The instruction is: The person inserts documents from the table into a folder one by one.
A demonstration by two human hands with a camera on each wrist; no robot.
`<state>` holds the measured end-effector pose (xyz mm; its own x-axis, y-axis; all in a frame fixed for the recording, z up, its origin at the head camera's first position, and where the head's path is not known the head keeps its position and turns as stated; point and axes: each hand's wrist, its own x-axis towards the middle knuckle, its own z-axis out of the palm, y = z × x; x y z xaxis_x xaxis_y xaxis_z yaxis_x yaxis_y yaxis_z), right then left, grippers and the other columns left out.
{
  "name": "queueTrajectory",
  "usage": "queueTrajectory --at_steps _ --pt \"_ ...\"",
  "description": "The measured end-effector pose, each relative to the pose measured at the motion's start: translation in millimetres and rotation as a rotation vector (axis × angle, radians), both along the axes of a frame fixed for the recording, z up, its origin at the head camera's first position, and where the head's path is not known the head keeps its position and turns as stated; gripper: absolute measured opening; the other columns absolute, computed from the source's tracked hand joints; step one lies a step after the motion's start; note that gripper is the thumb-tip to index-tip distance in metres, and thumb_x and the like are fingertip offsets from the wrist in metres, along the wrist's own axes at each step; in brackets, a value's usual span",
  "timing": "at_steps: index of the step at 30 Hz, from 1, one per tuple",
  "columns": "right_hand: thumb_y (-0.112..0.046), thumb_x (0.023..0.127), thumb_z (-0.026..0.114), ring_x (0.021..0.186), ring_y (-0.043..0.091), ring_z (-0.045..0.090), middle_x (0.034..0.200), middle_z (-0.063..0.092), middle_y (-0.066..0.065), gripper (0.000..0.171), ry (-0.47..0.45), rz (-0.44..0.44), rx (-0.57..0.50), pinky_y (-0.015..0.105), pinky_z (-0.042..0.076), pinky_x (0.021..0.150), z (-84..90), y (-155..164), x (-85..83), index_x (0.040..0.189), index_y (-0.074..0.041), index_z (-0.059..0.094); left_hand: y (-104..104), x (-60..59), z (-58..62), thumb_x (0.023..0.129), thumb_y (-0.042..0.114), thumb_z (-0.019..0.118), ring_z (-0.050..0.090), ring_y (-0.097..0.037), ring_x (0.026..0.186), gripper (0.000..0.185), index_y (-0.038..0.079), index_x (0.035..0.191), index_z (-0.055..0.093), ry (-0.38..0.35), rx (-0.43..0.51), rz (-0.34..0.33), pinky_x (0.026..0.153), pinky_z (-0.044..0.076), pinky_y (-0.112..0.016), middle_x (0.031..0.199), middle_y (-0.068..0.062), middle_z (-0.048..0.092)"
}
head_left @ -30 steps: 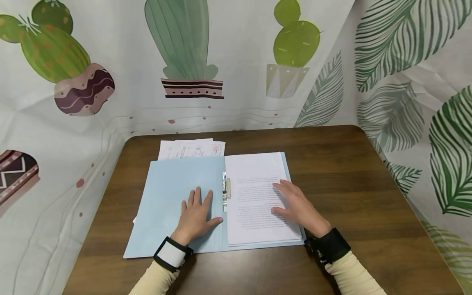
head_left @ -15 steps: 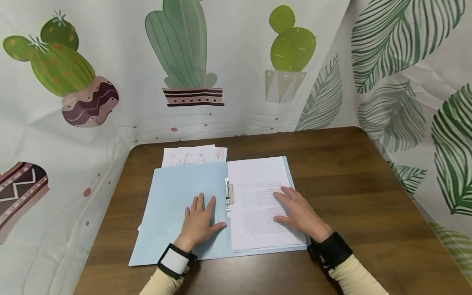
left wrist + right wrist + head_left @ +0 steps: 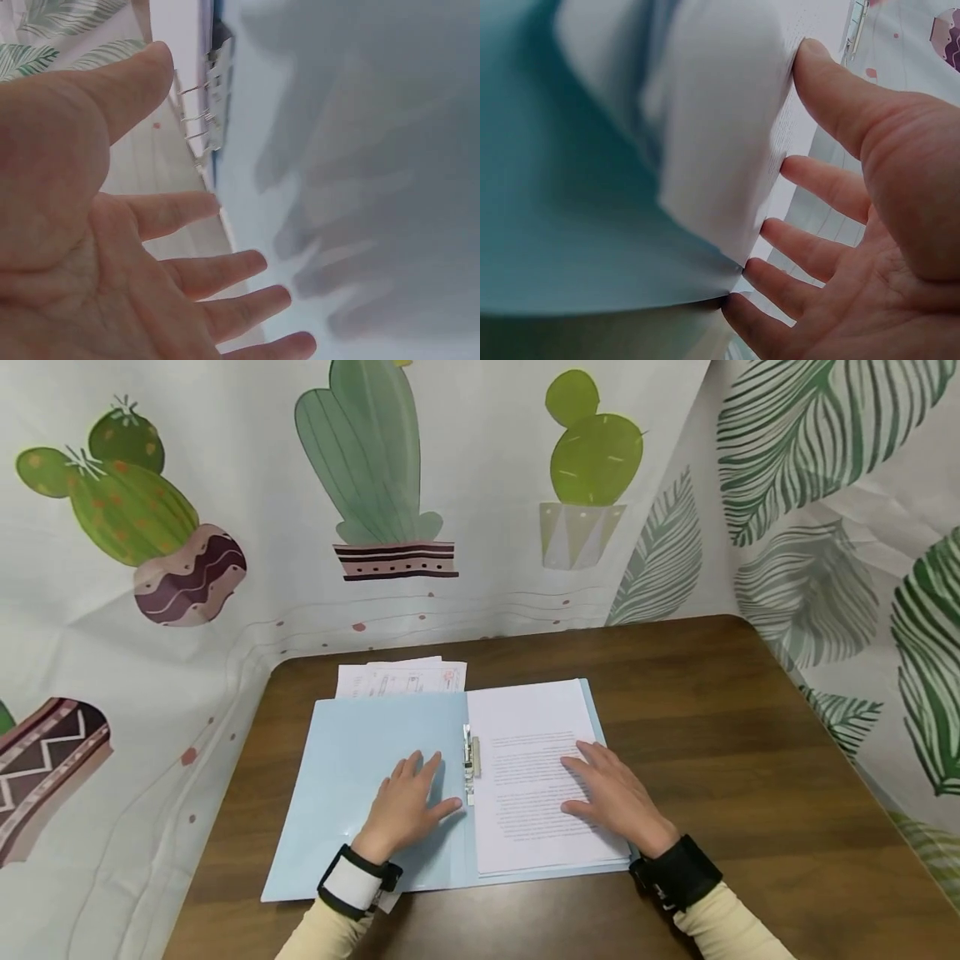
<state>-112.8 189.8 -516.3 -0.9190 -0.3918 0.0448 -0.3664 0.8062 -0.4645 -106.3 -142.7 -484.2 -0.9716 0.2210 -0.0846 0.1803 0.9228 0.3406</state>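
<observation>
A light blue folder (image 3: 360, 760) lies spread flat on the table, with a metal ring clip (image 3: 470, 760) along its spine. Over its bare left cover is my left hand (image 3: 405, 806), fingers apart and holding nothing. In the left wrist view those fingers (image 3: 225, 262) stand off the cover and cast shadows on it. A stack of white printed sheets (image 3: 525, 710) covers the folder's right side. My right hand (image 3: 615, 797) rests on the sheets near their right edge, fingers spread. In the right wrist view its fingertips (image 3: 769, 225) touch the page.
Loose printed papers (image 3: 401, 678) stick out from behind the folder's far left edge. A small white corner (image 3: 390, 900) shows at its near edge beside my left wrist. The brown wooden table (image 3: 690, 710) meets a patterned cloth (image 3: 495, 527) at the back.
My left hand has lifted a little from the cover, its fingers drawn closer together. My right hand keeps its place on the sheets. The head view has shifted slightly.
</observation>
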Motion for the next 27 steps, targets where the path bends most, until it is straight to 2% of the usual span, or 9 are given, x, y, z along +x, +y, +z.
queueTrajectory --at_steps 6,11,14,18,21,24,27 --pt "-0.029 0.081 0.089 0.144 0.050 0.035 0.155 0.043 0.027 0.071 -0.003 -0.006 0.005 0.065 0.034 0.111 -0.3 2 0.5 0.141 -0.003 0.060 -14 -24.4 23.4 0.094 0.042 0.074 0.047 -0.054 0.134 0.076 -0.003 0.150 0.047 0.071 -0.003 -0.029 0.106 0.040 -0.066 0.148 -0.036 0.046" --pt "-0.029 0.081 0.089 0.144 0.050 0.035 0.155 0.043 0.027 0.071 0.000 0.002 0.013 0.064 0.034 0.111 -1.6 0 0.3 0.141 -0.003 0.060 -38 -54.5 42.6 0.100 0.036 0.068 0.043 -0.050 0.139 0.070 -0.002 0.154 0.042 0.102 0.072 0.051 0.109 0.037 -0.064 0.153 -0.033 0.042" --pt "-0.029 0.081 0.089 0.144 0.049 0.035 0.155 0.043 0.027 0.072 -0.003 -0.001 0.016 0.065 0.035 0.111 -1.9 0 0.2 0.142 -0.004 0.060 -53 -77.1 49.2 0.102 0.031 0.065 0.044 -0.047 0.140 0.065 -0.002 0.154 0.043 0.149 0.130 0.110 0.106 0.042 -0.062 0.153 -0.030 0.044" --pt "-0.029 0.081 0.089 0.144 0.049 0.035 0.155 0.043 0.027 0.071 -0.004 -0.009 0.013 0.066 0.035 0.110 -1.3 -1 0.3 0.141 -0.004 0.061 -72 -108.7 50.8 0.103 0.028 0.064 0.053 -0.047 0.131 0.059 -0.002 0.151 0.047 0.240 0.145 0.183 0.092 0.051 -0.062 0.149 -0.027 0.051" --pt "-0.029 0.081 0.089 0.144 0.049 0.035 0.155 0.043 0.026 0.070 -0.009 -0.009 0.015 0.066 0.035 0.110 -1.8 -2 0.2 0.141 -0.004 0.061 -87 -128.2 47.9 0.103 0.028 0.063 0.060 -0.049 0.120 0.056 -0.003 0.148 0.050 0.265 0.122 0.245 0.079 0.054 -0.062 0.145 -0.029 0.054" --pt "-0.030 0.082 0.088 0.145 0.048 0.035 0.156 0.043 0.025 0.071 -0.014 -0.012 0.024 0.065 0.035 0.110 -2.9 -4 -0.1 0.142 -0.004 0.061 -101 -143.4 43.1 0.103 0.027 0.061 0.064 -0.051 0.110 0.054 -0.004 0.146 0.052 0.249 0.104 0.286 0.073 0.054 -0.062 0.143 -0.031 0.054" --pt "-0.030 0.081 0.089 0.146 0.047 0.034 0.156 0.042 0.024 0.071 -0.016 -0.020 0.028 0.065 0.035 0.111 -3.8 -3 0.1 0.142 -0.005 0.061 -113 -156.2 37.1 0.104 0.027 0.059 0.063 -0.052 0.109 0.054 -0.005 0.146 0.051 0.209 0.092 0.314 0.074 0.053 -0.062 0.143 -0.033 0.053"
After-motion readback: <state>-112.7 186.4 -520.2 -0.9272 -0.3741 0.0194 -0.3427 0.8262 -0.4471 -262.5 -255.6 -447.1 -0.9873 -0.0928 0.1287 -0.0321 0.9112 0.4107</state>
